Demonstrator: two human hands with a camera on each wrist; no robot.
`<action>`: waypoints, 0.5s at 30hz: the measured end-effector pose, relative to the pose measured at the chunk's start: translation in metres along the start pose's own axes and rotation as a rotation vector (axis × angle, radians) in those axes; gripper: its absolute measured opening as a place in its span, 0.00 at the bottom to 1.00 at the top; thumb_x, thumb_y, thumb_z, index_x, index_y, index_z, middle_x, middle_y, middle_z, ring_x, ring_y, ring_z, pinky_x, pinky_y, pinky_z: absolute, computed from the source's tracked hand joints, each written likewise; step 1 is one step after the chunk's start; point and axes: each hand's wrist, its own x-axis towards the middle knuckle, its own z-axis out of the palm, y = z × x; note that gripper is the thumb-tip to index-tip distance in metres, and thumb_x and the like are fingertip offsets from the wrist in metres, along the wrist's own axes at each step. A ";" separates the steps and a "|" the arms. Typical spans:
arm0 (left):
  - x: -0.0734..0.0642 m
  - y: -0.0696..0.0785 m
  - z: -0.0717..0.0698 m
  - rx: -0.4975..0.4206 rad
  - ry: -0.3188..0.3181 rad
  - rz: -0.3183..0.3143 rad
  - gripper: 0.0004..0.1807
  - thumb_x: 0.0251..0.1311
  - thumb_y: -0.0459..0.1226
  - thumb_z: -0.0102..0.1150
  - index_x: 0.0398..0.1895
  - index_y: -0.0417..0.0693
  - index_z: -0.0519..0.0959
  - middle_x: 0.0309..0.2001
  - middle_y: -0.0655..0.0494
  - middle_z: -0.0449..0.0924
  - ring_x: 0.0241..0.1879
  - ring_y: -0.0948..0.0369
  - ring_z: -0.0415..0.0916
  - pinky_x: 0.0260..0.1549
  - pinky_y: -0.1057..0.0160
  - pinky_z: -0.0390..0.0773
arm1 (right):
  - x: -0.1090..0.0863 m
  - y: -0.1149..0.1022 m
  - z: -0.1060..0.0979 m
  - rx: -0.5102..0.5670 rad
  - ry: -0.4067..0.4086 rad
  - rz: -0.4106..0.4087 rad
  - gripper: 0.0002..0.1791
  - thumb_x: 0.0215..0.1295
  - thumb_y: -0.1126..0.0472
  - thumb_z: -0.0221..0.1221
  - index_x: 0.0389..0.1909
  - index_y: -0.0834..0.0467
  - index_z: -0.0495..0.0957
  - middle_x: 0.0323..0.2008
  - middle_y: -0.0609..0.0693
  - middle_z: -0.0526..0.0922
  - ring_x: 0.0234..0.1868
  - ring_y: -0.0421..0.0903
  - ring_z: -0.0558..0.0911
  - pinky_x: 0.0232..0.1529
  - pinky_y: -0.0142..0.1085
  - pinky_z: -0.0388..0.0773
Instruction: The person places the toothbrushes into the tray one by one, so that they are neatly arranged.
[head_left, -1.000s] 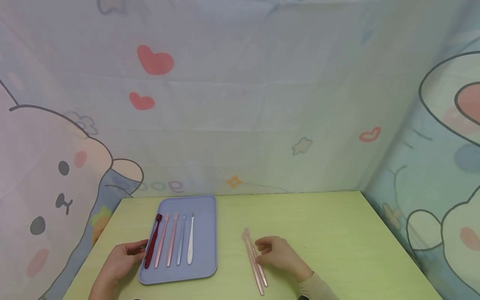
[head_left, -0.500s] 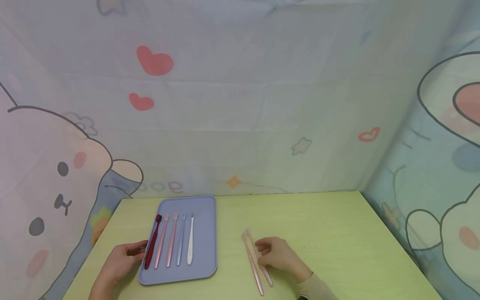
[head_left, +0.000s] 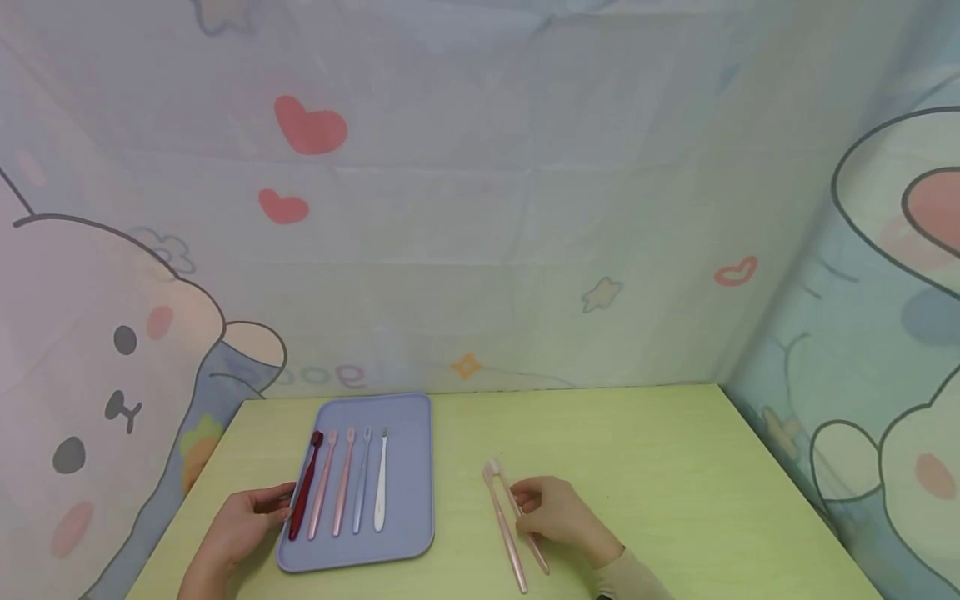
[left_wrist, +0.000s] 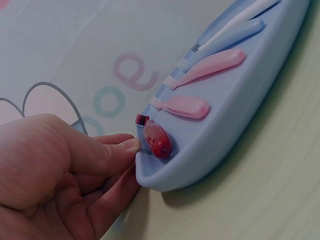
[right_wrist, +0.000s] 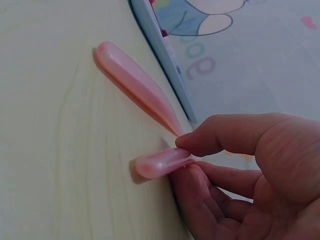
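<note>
At the left of the head view, my left hand holds the left rim of a blue-lilac tray between thumb and fingers. A dark red toothbrush, two pink toothbrushes, a light blue toothbrush and a white toothbrush lie side by side on it. Right of the tray, my right hand pinches a pink toothbrush between thumb and fingers. Beside that brush another pink toothbrush lies on the table, handle toward me. My fingers cover part of the pinched brush.
The pale green-yellow table extends right of my right hand and behind it. A cloth backdrop with cartoon animals and hearts stands along the table's back and sides.
My right hand has shifted the right pink toothbrush slightly; its handle end has swung to the right, away from the other pink brush. The left hand and the tray stay put.
</note>
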 end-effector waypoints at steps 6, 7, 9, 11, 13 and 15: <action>0.001 -0.002 0.001 -0.013 0.004 -0.009 0.25 0.66 0.29 0.70 0.66 0.30 0.80 0.51 0.40 0.89 0.54 0.55 0.83 0.45 0.75 0.71 | 0.001 0.002 0.001 0.002 -0.001 0.007 0.32 0.47 0.75 0.66 0.60 0.72 0.81 0.42 0.53 0.84 0.41 0.47 0.82 0.33 0.36 0.85; 0.002 -0.002 0.001 -0.016 0.004 -0.008 0.25 0.66 0.28 0.70 0.66 0.30 0.80 0.51 0.40 0.89 0.54 0.56 0.83 0.44 0.75 0.71 | 0.001 0.002 0.000 -0.001 0.001 0.007 0.32 0.47 0.75 0.66 0.60 0.72 0.81 0.41 0.53 0.84 0.41 0.47 0.82 0.33 0.36 0.85; 0.002 -0.003 0.001 -0.017 0.005 -0.006 0.25 0.66 0.28 0.70 0.66 0.30 0.80 0.51 0.40 0.89 0.53 0.56 0.83 0.45 0.75 0.71 | 0.001 0.001 0.000 -0.003 0.003 0.008 0.32 0.47 0.75 0.67 0.60 0.72 0.81 0.41 0.52 0.84 0.41 0.47 0.82 0.33 0.37 0.85; 0.002 -0.004 0.001 -0.016 0.006 -0.002 0.25 0.66 0.28 0.70 0.66 0.30 0.80 0.51 0.40 0.89 0.53 0.56 0.83 0.45 0.75 0.71 | 0.000 0.001 0.000 -0.009 0.006 0.008 0.32 0.47 0.75 0.67 0.60 0.72 0.81 0.41 0.52 0.84 0.40 0.47 0.82 0.33 0.37 0.85; 0.002 -0.004 0.001 -0.010 0.006 0.001 0.25 0.66 0.28 0.70 0.66 0.31 0.80 0.50 0.41 0.90 0.53 0.56 0.83 0.45 0.75 0.71 | 0.000 0.000 -0.001 -0.015 0.009 0.007 0.32 0.47 0.75 0.67 0.60 0.72 0.81 0.41 0.52 0.84 0.40 0.47 0.82 0.33 0.37 0.85; 0.002 -0.004 0.001 -0.008 0.008 0.003 0.25 0.66 0.28 0.70 0.66 0.31 0.80 0.50 0.41 0.90 0.54 0.55 0.83 0.45 0.74 0.71 | 0.001 0.001 0.000 -0.019 0.013 0.008 0.32 0.47 0.75 0.67 0.59 0.72 0.81 0.41 0.52 0.84 0.40 0.47 0.82 0.33 0.37 0.85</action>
